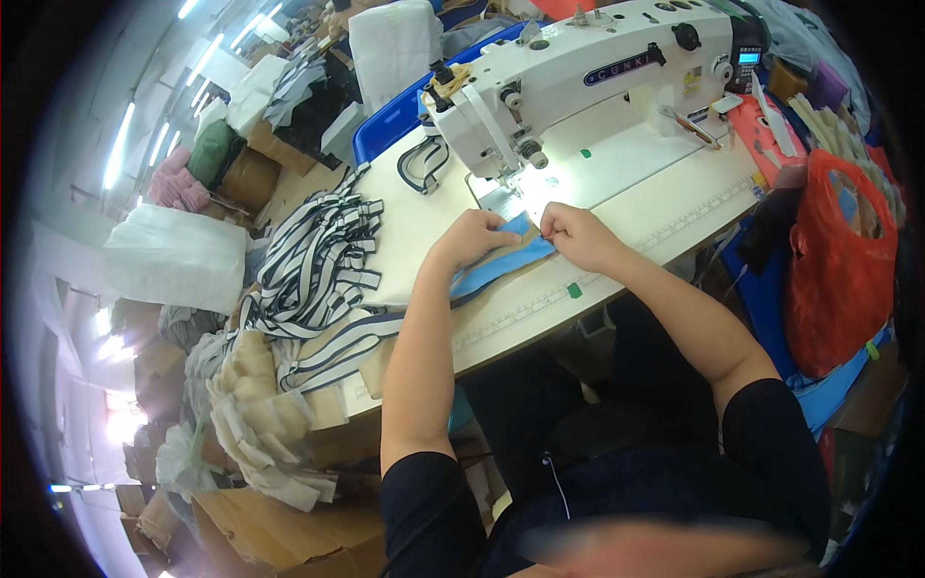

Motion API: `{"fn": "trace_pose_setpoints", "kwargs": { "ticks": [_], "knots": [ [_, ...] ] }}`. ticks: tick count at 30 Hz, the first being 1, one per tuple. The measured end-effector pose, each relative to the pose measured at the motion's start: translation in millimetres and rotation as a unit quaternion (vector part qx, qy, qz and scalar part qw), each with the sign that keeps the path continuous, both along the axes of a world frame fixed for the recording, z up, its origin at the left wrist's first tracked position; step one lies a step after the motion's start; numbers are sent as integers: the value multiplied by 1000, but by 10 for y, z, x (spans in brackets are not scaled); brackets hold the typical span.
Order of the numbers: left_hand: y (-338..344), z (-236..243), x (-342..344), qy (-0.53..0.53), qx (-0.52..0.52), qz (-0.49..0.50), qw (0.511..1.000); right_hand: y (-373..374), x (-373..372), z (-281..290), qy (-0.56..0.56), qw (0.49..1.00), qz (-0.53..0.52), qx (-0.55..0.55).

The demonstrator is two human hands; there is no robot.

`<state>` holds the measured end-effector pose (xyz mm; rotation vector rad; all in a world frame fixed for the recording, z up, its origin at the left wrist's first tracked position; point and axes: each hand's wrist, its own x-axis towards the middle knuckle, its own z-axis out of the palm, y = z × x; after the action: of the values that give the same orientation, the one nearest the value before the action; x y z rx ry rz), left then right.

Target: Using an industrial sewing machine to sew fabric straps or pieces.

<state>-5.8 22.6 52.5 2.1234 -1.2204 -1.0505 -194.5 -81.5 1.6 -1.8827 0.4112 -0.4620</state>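
My left hand [472, 237] rests on a light blue fabric strip [487, 269] layered with beige material, its fingers curled onto the strip's edge. My right hand [568, 231] pinches the same layers near their right end, just in front of the lit needle area of a white industrial sewing machine [487, 135]. A pile of navy-and-white striped straps [308, 250] lies left of my hands, with longer striped bands [332, 352] trailing along the front edge. A small loop of striped strap [419, 169] sits beside the machine head.
A ruler [665, 226] runs along the table's front edge. Beige fabric pieces [251, 405] hang at the left, above a cardboard box [279, 530]. A red plastic bag [836, 279] hangs right of the table. A blue bin [381, 130] and wrapped bundles [173, 255] stand behind and left.
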Motion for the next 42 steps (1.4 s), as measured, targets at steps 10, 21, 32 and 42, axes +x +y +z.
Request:
{"fn": "trace_pose_setpoints", "kwargs": {
  "ticks": [10, 21, 32, 42],
  "knots": [
    [-109, 83, -68, -83, 69, -11, 994, -63, -19, -121, -24, 999, -4, 26],
    [-135, -26, 51, -59, 84, 0, 995, -47, -66, -115, -102, 962, -28, -251],
    [-183, -53, 88, -107, 75, -28, 991, -66, -109, -123, -49, 951, 31, -304],
    [-140, 10, 27, -134, 90, -34, 986, 26, -210, -200, -88, 924, 26, -371]
  ]
}}
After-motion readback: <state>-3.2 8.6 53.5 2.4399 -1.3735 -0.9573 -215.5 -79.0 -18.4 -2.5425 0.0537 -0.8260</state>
